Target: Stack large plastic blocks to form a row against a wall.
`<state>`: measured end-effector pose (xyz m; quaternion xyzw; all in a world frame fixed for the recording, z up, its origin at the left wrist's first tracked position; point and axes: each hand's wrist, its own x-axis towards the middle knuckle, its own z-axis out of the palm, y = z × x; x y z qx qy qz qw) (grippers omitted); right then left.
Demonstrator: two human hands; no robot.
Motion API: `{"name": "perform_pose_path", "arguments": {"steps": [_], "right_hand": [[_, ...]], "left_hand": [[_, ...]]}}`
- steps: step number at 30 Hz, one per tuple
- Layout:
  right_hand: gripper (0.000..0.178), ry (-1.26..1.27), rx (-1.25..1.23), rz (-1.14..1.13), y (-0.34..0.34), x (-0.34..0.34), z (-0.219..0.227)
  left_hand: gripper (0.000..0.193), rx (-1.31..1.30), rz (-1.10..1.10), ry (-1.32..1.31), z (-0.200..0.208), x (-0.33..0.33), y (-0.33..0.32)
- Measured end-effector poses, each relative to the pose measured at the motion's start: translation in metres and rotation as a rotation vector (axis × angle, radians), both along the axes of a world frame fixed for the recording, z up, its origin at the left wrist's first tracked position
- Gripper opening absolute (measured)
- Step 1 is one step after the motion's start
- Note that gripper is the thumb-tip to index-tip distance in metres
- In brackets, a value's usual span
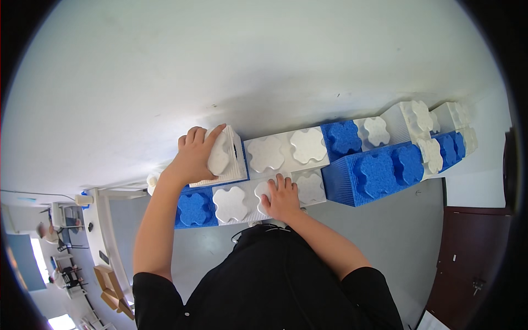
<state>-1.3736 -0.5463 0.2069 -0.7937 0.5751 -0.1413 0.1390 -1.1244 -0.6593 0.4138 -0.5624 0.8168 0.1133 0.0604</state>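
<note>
My left hand (195, 157) grips a white foam building block (235, 148) with a clover-shaped knob on top. Its fingers lie over the far side and the thumb over the near side. That block sits on the left part of a wall of large white and blue blocks, higher than its neighbours. Fingers apart, my right hand (283, 201) rests on a white knob (263, 197) in the near row. To its left are another white knob (230, 204) and a blue block (193, 209). Behind it lies a white block with two knobs (308, 146).
Rightward, the wall continues with a raised blue block (374, 173) and a tall white block (404, 121). A pale room wall (264, 60) runs behind. At left stand a white table (104, 231) and an opened cardboard box (113, 289); other people sit farther off. A dark red door (467, 264) is at right.
</note>
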Motion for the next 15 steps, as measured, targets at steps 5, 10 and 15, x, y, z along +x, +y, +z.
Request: {"name": "perform_pose_path", "arguments": {"steps": [5, 10, 15], "right_hand": [[0.059, -0.003, -0.013, 0.003, 0.000, 0.000, -0.001], [0.059, 0.001, -0.071, -0.003, 0.000, 0.001, -0.004], [0.060, 0.010, -0.014, 0.006, -0.001, 0.001, -0.002]], "left_hand": [[0.139, 0.043, 0.032, -0.007, -0.005, 0.010, -0.009], [0.143, 0.076, 0.057, -0.016, -0.016, 0.010, -0.011], [0.143, 0.027, 0.019, -0.048, -0.021, 0.004, -0.010]]}}
